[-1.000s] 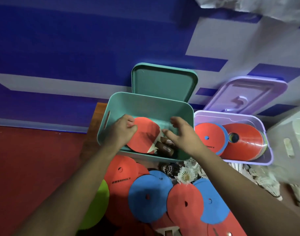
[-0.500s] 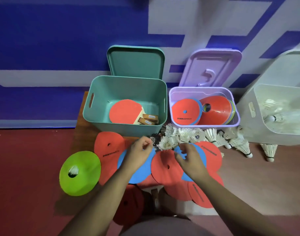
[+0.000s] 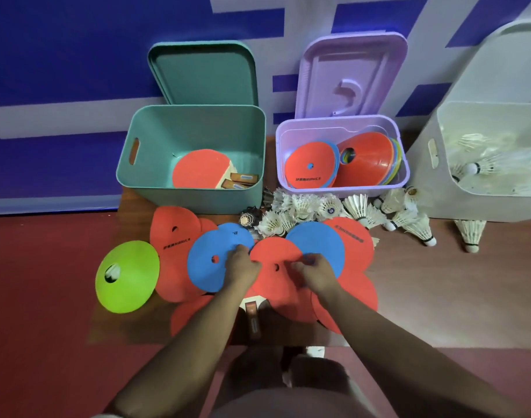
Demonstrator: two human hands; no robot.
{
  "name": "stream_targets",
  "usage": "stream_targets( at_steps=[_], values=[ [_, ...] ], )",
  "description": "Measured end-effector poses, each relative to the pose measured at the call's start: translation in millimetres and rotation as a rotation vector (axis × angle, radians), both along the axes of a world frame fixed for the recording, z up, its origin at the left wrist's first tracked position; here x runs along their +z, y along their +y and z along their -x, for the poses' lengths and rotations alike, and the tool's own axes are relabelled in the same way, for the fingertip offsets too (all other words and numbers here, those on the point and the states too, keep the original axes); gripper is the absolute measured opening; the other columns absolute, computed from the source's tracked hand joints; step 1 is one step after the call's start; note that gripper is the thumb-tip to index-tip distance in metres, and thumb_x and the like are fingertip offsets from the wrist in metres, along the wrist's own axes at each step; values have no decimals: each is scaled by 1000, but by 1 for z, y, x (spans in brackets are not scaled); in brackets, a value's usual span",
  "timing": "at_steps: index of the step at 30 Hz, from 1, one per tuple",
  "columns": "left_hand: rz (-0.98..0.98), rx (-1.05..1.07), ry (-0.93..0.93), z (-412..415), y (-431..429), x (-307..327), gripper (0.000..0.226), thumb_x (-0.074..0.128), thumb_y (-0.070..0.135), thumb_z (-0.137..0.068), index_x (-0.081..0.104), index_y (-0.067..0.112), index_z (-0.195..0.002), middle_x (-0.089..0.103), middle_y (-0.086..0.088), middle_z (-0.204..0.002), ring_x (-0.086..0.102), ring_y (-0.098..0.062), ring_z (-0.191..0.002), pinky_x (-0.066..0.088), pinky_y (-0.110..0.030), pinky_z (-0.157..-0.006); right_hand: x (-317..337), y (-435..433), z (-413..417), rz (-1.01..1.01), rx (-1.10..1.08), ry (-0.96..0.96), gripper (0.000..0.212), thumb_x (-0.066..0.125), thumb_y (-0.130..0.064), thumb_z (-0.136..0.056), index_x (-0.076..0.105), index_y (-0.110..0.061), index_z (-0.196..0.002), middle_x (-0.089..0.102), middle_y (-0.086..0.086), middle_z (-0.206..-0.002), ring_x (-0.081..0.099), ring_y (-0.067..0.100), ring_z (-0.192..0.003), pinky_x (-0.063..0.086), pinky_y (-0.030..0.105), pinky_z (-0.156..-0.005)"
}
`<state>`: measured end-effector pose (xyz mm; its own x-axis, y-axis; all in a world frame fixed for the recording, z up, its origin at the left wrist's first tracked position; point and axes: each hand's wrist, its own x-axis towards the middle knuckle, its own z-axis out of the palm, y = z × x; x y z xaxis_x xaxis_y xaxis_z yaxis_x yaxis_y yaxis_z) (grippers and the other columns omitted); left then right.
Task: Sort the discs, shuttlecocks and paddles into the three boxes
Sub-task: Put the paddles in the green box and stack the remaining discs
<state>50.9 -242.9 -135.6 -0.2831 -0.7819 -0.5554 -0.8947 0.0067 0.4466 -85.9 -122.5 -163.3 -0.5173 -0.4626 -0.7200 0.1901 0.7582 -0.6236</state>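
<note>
Both hands lay side by side on the heap of flat discs. The left hand (image 3: 241,267) curled its fingers where a blue disc (image 3: 210,260) met the central red disc (image 3: 273,292). The right hand (image 3: 314,271) curled its fingers at the near edge of a second blue disc (image 3: 315,241). Whether either actually pinched a disc could not be told. Between the forearms a paddle handle (image 3: 252,319) stuck out from under the discs. Just beyond the knuckles lay a drift of shuttlecocks (image 3: 303,206). Past them stood the teal box (image 3: 149,176) holding a red paddle (image 3: 199,170), the purple box (image 3: 342,123) of discs and cones, and, far right, a white box (image 3: 433,200). Left of the left hand sat a green cone (image 3: 131,267). Everything rested on a brown wooden surface (image 3: 424,291) before a blue-and-white wall (image 3: 62,55).
</note>
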Motion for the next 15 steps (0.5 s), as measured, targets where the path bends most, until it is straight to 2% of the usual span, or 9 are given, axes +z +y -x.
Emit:
stream_targets(
  at_steps=[2, 4, 5, 7, 9, 11, 13, 15],
  values=[
    [6, -30, 88, 1, 2, 4, 17, 60, 10, -85, 62, -2, -97, 64, -20, -97, 60, -34, -95, 47, -40, -81, 3, 3, 4, 28, -70, -85, 65, 77, -43, -58, 64, -7, -110, 68, 10, -93, 64, 22, -70, 58, 38, -62],
    [-6, 13, 196, 2, 1, 13, 8, 59, 12, -89, 62, 5, -86, 63, -13, -86, 58, -26, -83, 44, -39, -76, 14, 6, 9, 71, -75, -136, 35, 77, -30, -74, 68, -7, -98, 65, 10, -81, 58, 21, -59, 52, 31, -52],
    [-16, 84, 259, -1, 0, 18, 9, 59, 15, -89, 59, 10, -81, 59, -8, -79, 54, -22, -76, 44, -39, -73, 22, 8, 8, 97, -63, -163, 21, 74, -23, -81, 68, -6, -92, 64, 12, -77, 57, 22, -57, 49, 28, -52],
    [-20, 199, 374, -14, -6, 25, 14, 61, 21, -83, 55, 10, -75, 52, -3, -70, 46, -17, -67, 41, -39, -66, 34, 10, 6, 147, -63, -191, 8, 68, -13, -87, 65, -5, -87, 62, 15, -74, 56, 22, -59, 46, 27, -53],
    [0, 299, 438, -30, -15, 32, 11, 63, 12, -83, 59, 10, -73, 54, -1, -69, 47, -16, -68, 39, -35, -69, 47, 5, -1, 205, -32, -203, 6, 65, -6, -89, 61, -4, -85, 59, 16, -74, 53, 22, -63, 42, 26, -54],
    [22, 381, 468, -49, -24, 33, 22, 65, 2, -84, 61, 20, -72, 58, 0, -74, 50, -17, -74, 41, -34, -76, 53, -4, -13, 223, 44, -188, 10, 65, -6, -89, 60, -7, -81, 61, 16, -77, 55, 22, -67, 44, 25, -55],
    [77, 365, 452, -67, -34, 33, 13, 68, 10, -80, 63, 21, -75, 63, -7, -80, 56, -21, -77, 44, -35, -78, 57, -17, -30, 214, 108, -153, 14, 66, -9, -89, 60, -13, -77, 65, 13, -78, 58, 22, -68, 50, 33, -63],
    [145, 277, 355, -82, -43, 30, 5, 70, 13, -80, 66, 13, -81, 66, -7, -84, 61, -22, -80, 45, -34, -78, 57, -33, -45, 189, 124, -99, 16, 67, -10, -87, 58, -14, -74, 64, 10, -75, 59, 22, -68, 54, 43, -73]
  ],
)
